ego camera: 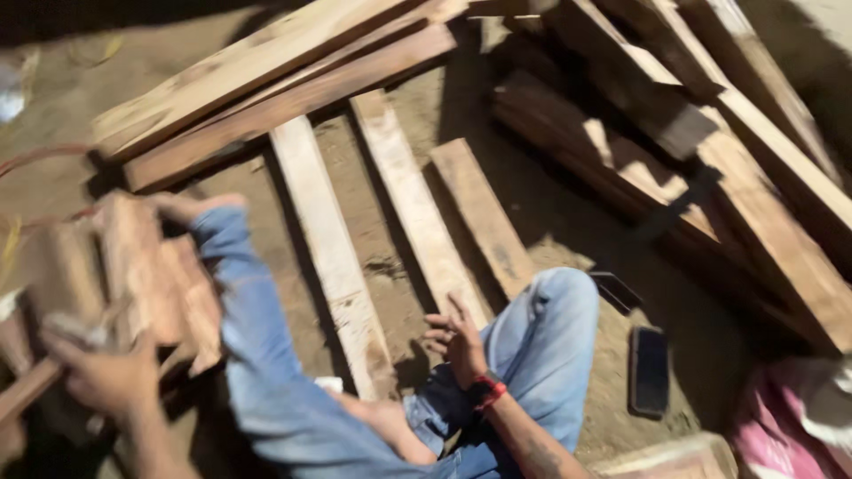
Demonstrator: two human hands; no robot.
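Left hand [106, 377] grips a stack of wood blocks [133, 275] at lower left, fingers closed around it. Right hand [457, 341] rests, fingers spread, on the knee [555, 310]. The stack appears to want support from beneath.

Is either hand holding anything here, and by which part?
The left hand grips a blurred stack of wood pieces at its near lower end. The right hand holds nothing; it rests open by the knee.

Beyond my hands, three pale planks [404, 213] lie side by side on the dirt floor [550, 208], longer boards [266, 93] stacked across their far ends, and a dark phone [650, 370] lies right of my knee.
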